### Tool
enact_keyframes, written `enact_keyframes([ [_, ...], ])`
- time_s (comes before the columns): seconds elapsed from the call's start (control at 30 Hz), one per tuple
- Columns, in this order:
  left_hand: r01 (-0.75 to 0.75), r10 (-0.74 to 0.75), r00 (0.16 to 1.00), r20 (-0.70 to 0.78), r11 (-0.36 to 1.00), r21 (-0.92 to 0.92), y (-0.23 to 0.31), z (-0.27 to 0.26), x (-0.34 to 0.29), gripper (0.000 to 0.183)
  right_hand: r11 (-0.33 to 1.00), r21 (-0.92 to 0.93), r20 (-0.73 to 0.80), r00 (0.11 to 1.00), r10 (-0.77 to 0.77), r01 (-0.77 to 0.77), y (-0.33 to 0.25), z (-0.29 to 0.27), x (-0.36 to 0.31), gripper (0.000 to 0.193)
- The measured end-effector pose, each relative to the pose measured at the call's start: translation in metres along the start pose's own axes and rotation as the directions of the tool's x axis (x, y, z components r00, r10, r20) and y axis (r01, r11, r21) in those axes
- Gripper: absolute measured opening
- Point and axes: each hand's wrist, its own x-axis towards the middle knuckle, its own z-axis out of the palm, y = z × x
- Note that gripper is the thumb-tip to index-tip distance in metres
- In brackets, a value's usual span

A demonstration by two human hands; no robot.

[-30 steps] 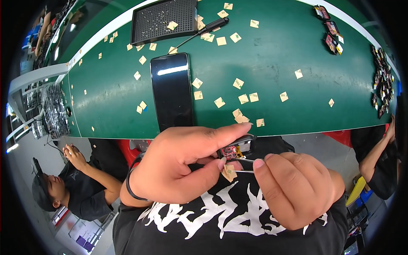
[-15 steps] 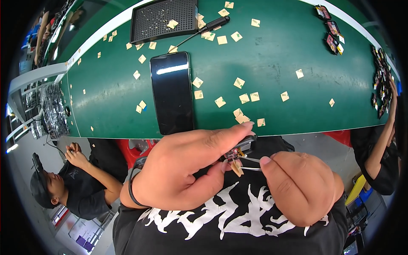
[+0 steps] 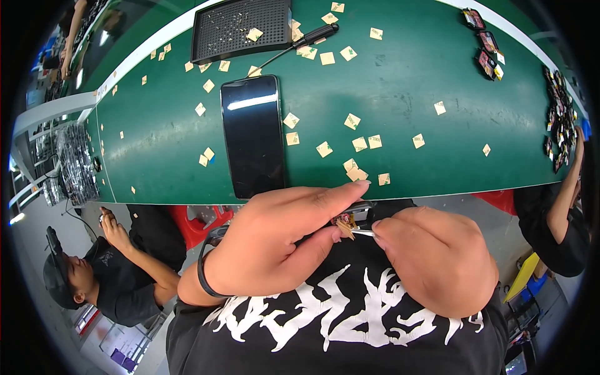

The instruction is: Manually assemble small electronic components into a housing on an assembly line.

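Two bare hands meet close to the wearer's shirt (image 3: 369, 312), seemingly just off the near edge of a green bench (image 3: 387, 81). Left hand (image 3: 275, 244): thumb and fingers grasp a small dark housing (image 3: 362, 211) with an exposed reddish circuit board (image 3: 342, 220), which the hand largely covers. Right hand (image 3: 437, 262): fingertips pinch a slim silver tool (image 3: 364, 232), probably tweezers, its tip reaching a tan paper piece (image 3: 344, 231) beside the left thumb; whether the tip grips the paper or merely touches it cannot be told. Likely faults: a slip of the tool could scratch the board; a skewed pull could tear the paper or dislodge a component; a loosened left grasp could let the housing fall, with seemingly no bench beneath to catch it. Paper squares (image 3: 375, 142) scattered near a black phone (image 3: 253, 137) could cling to stray parts if adhesive.
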Motion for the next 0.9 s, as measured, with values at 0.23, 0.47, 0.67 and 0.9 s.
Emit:
enact_keyframes([
  [0.23,-0.084,0.129,0.976,-0.175,0.966,0.245,-0.015,0.006,0.005,0.057,0.948,-0.221,0.122,0.958,0.259,-0.229,-0.015,-0.002,0.006,0.025],
  [0.47,0.086,-0.077,0.958,-0.275,0.996,0.020,-0.015,0.001,-0.002,0.045,0.882,0.316,0.198,0.933,0.300,-0.350,0.002,-0.013,0.002,0.020],
  [0.67,0.208,-0.264,0.946,-0.189,0.940,-0.271,-0.007,-0.001,-0.003,0.036,0.819,0.405,0.212,0.913,0.348,-0.406,0.006,-0.014,0.000,0.018],
  [0.9,0.215,-0.298,0.948,-0.108,0.855,-0.472,-0.004,-0.001,-0.003,0.047,0.940,0.284,0.127,0.979,0.158,-0.188,0.003,-0.003,0.007,0.021],
])
